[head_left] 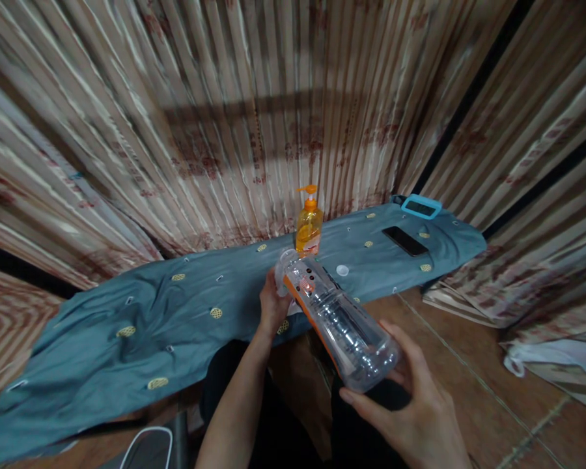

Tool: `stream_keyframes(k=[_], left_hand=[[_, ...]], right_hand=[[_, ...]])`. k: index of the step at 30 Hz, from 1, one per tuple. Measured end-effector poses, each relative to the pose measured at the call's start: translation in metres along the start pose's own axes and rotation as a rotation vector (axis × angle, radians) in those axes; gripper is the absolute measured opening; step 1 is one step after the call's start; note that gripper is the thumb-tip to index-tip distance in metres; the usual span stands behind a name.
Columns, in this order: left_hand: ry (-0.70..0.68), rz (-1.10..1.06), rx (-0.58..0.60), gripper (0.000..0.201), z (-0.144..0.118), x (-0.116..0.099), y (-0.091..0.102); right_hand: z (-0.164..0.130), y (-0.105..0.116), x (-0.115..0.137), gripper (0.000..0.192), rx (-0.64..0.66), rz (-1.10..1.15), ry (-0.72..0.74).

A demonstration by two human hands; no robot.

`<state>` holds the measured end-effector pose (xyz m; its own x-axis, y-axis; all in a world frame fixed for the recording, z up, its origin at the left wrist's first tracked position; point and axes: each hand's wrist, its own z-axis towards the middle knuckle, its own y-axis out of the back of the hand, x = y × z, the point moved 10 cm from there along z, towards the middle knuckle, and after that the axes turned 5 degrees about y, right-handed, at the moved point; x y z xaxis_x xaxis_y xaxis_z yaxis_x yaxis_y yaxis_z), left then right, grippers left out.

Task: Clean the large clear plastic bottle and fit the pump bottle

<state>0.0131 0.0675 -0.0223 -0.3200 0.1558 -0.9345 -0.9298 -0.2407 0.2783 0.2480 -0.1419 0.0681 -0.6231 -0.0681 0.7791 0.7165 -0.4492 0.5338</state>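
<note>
Foremost, one right hand, grip spread to bottle width, thumb and fingers round the base of a clear bottle, tilted over the near edge of the bench. Next, one left hand, grip about the bottle's top, fingers partly hidden. Beyond, on the cloth-covered bench: white disc; dark phone; upright pump bottle, just past the clear bottle's top; blue-framed device. Rearmost, striped curtain.

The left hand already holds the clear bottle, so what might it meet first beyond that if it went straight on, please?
Probably the pump bottle, standing beyond the clear bottle and the left hand, though depth is unclear.
</note>
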Motion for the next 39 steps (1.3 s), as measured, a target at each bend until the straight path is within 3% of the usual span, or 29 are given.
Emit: stream_keyframes(k=[18,34,39], left_hand=[[0.031,-0.032,-0.019,0.064,-0.003,-0.002,-0.002],[0.016,0.014,-0.044,0.063,-0.003,-0.003,0.0],[0.035,0.003,-0.018,0.062,-0.003,-0.002,-0.001]], right_hand=[[0.007,-0.006,-0.004,0.083,0.077,0.066,0.095],[0.004,0.0,0.007,0.08,0.027,0.032,0.14],[0.004,-0.001,0.005,0.08,0.014,0.019,0.092]])
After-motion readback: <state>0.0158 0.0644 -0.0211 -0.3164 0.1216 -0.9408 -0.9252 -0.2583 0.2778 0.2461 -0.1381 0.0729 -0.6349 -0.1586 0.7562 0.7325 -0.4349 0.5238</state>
